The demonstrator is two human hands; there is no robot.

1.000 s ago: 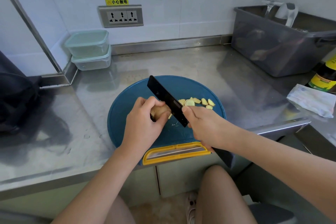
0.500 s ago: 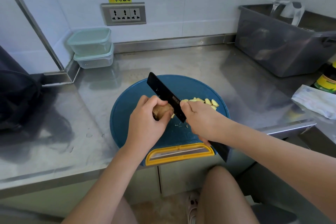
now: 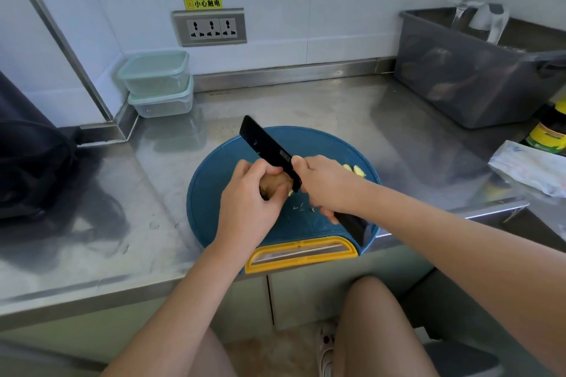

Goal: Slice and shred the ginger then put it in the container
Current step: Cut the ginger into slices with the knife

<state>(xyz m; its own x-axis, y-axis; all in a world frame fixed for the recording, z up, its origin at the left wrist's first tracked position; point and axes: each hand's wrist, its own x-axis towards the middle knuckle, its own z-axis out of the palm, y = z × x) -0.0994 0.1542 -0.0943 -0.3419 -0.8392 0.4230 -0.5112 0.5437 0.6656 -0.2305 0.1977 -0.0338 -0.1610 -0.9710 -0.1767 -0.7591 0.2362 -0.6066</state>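
Pinning the ginger [image 3: 273, 183] with curled left hand [image 3: 249, 203] so the right hand [image 3: 329, 184], wrapped round the knife [image 3: 269, 148], slices safely.

A grey bin [image 3: 459, 86] stands near what seems a sauce bottle [image 3: 548, 135].

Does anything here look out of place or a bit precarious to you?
Yes, one thing: the blue cutting board sits at the front of the steel counter, its yellow handle jutting past the edge. The left hand holds the ginger and the right hand works the knife on it, so the board might tip.
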